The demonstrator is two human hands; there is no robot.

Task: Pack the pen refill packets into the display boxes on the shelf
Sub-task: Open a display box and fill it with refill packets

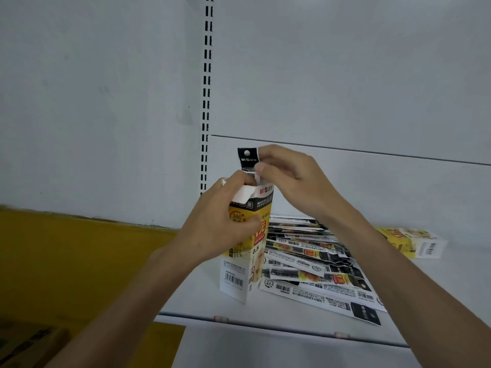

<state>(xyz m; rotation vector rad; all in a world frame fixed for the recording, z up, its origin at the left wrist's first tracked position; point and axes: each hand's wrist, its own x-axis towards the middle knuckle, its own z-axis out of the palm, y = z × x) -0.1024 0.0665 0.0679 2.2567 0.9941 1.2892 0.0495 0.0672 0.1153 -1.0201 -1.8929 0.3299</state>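
A yellow, white and black display box [244, 264] stands upright on the white shelf [292, 312], its top open. My left hand [223, 227] grips the box around its upper part. My right hand [287, 176] pinches a pen refill packet [247, 158] by its black header, and the packet's lower part is down inside the box opening. Beside the box, to the right, lies a loose pile of several refill packets [316, 266], fanned out flat on the shelf.
A second display box [414, 241] lies on its side at the back right of the shelf. A slotted upright [206, 102] runs up the grey back wall. Yellow surface [79, 251] at left; a brown carton [29, 343] bottom left.
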